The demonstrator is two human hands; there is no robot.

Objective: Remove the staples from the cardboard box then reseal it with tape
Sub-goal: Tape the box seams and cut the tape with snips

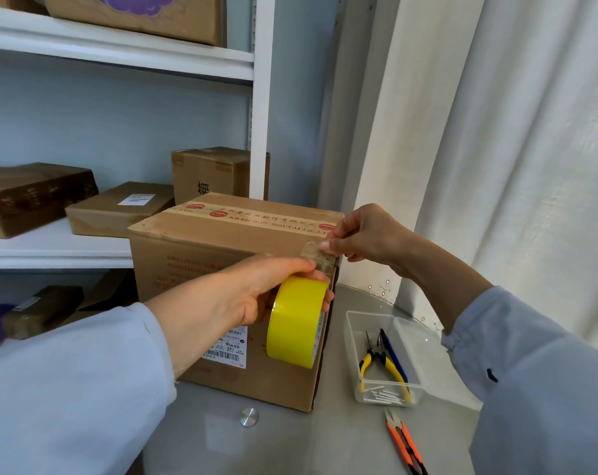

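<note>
A brown cardboard box [222,241] with red printed tape along its top stands on the grey table. My left hand [253,293] grips a yellow tape roll [296,322] in front of the box's near right corner. My right hand [366,234] pinches the free end of the tape [320,257] and holds it against the box's top right edge. A short strip of tape runs from the roll up to that pinch. Both sleeves are light blue.
A clear plastic tray [410,344] at the right holds yellow-handled pliers [385,366], a blue pen and several staples. Orange snips [405,443] lie near the table's front. A metal disc [249,417] sits before the box. Shelves with parcels stand left, a curtain right.
</note>
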